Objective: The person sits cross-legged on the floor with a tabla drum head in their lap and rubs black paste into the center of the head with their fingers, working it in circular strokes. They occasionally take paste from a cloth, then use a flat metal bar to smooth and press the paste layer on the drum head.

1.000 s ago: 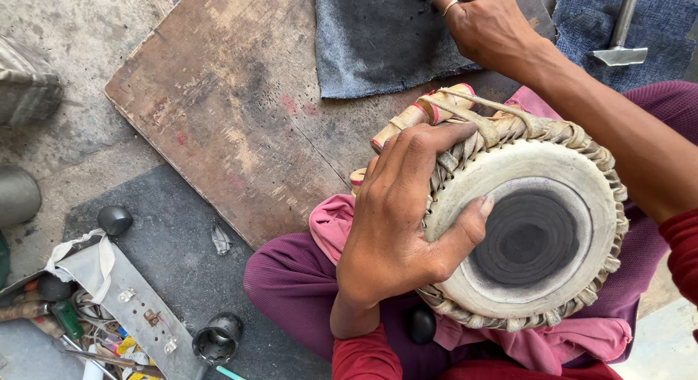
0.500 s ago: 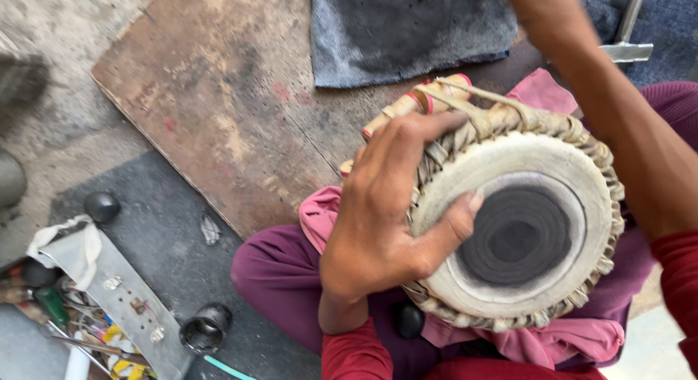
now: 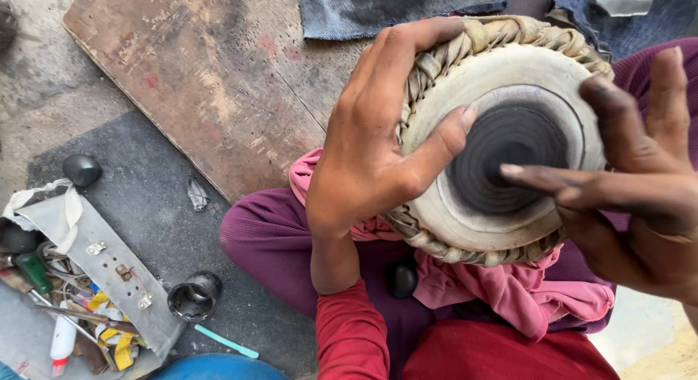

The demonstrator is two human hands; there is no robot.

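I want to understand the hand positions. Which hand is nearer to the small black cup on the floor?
Left. The left hand holds the drum's braided rim, on the side toward the black cup at lower left. The right hand is at the drum's far side, farther from the cup.

Right hand [image 3: 640,205] cropped at frame edge; drum [image 3: 502,140] body hidden.

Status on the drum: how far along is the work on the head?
Done: the skin and its braided rim are laced onto the drum, and the black centre patch is on. In hand: the left hand grips the rim, thumb on the skin, while the right hand reaches its forefinger over the patch, fingers blackened. Left: cannot tell; the hammer lies unused on the cloth.
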